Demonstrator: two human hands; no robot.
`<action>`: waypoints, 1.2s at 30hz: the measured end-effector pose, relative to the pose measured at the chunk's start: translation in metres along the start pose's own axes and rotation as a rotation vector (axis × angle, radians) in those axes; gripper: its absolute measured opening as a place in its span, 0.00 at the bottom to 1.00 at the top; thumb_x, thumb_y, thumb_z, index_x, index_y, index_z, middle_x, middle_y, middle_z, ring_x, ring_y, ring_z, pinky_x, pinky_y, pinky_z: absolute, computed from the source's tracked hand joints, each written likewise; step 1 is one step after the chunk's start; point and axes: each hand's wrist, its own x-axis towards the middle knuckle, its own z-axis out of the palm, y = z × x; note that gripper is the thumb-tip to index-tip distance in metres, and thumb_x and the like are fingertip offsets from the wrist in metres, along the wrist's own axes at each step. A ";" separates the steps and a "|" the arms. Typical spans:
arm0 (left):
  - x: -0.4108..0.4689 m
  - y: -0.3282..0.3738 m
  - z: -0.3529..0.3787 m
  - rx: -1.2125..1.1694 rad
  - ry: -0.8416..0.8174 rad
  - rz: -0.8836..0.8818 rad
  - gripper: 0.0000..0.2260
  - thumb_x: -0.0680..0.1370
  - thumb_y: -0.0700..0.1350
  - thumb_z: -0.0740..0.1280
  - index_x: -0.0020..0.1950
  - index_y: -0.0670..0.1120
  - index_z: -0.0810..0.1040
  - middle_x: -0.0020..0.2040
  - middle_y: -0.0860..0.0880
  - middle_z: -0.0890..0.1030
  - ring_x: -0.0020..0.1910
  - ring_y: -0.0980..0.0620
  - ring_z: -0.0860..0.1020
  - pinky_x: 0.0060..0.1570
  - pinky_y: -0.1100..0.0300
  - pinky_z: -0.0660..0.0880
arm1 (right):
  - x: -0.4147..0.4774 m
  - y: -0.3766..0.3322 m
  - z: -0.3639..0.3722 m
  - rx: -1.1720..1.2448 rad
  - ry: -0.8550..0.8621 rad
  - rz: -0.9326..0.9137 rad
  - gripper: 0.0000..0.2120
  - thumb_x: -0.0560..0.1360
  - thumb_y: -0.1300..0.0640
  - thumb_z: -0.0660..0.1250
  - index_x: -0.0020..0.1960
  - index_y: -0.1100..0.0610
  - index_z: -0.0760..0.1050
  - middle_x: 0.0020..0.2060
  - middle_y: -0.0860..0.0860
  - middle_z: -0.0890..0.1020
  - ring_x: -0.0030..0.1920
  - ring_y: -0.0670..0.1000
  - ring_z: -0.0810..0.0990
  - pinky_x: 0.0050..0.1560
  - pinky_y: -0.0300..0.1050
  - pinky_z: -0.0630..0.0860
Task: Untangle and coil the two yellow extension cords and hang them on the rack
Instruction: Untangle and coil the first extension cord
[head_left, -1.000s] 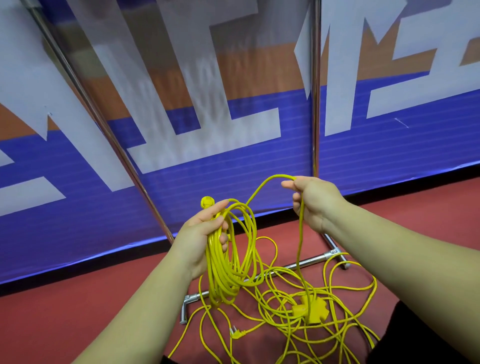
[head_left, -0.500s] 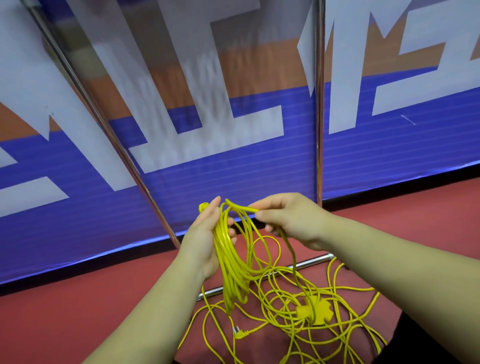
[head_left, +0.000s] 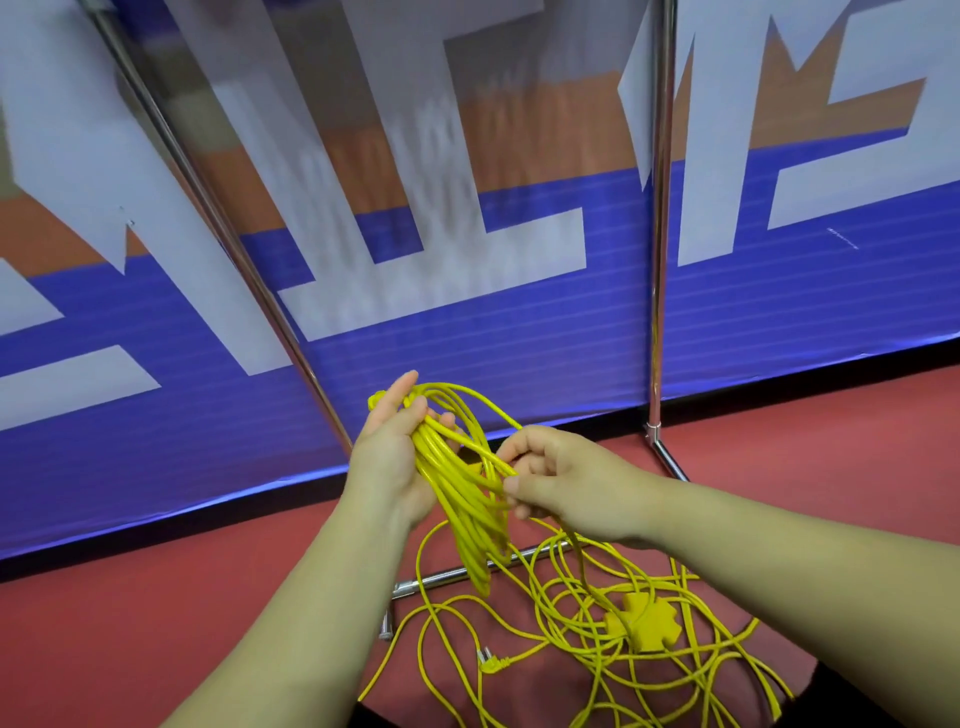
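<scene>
My left hand (head_left: 396, 457) holds a bunch of yellow cord loops (head_left: 462, 499) that hang down from its palm, thumb over the strands. My right hand (head_left: 558, 480) pinches a strand of the same cord just right of the bunch, and from it the cord runs down to the floor. On the red floor lies a tangled heap of yellow cord (head_left: 597, 639) with a yellow multi-socket block (head_left: 649, 621) and a yellow plug (head_left: 491, 665). The rack's chrome posts (head_left: 657, 260) rise behind my hands.
The rack's chrome foot bar (head_left: 452, 574) lies on the floor under the hanging loops. A slanted chrome post (head_left: 223, 228) rises at the left. A blue, white and orange banner (head_left: 467, 322) closes off the back. Red floor (head_left: 130, 623) spreads left and right.
My right hand has come down from a raised position to the bunch, laying another loop into my left hand, then dropped lower along the strand. The view has shifted slightly.
</scene>
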 end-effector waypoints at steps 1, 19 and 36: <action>0.001 0.005 -0.001 -0.023 0.008 0.030 0.15 0.83 0.36 0.59 0.67 0.48 0.74 0.36 0.44 0.74 0.30 0.49 0.79 0.33 0.55 0.79 | 0.000 0.002 0.000 0.027 -0.019 0.012 0.07 0.80 0.68 0.63 0.56 0.60 0.71 0.39 0.57 0.80 0.37 0.48 0.80 0.41 0.37 0.76; -0.013 0.041 -0.028 0.565 -0.145 0.101 0.06 0.79 0.37 0.69 0.52 0.45 0.84 0.33 0.48 0.76 0.24 0.54 0.68 0.24 0.63 0.70 | 0.004 -0.018 -0.031 -0.114 0.284 0.094 0.03 0.75 0.62 0.72 0.43 0.60 0.82 0.32 0.51 0.84 0.29 0.45 0.74 0.34 0.39 0.68; -0.033 -0.012 0.001 0.946 -0.358 0.053 0.07 0.75 0.47 0.76 0.53 0.53 0.86 0.26 0.49 0.74 0.25 0.52 0.71 0.28 0.59 0.72 | -0.004 -0.039 -0.033 -0.164 0.236 -0.047 0.02 0.75 0.61 0.73 0.44 0.59 0.82 0.36 0.56 0.86 0.38 0.51 0.82 0.45 0.46 0.77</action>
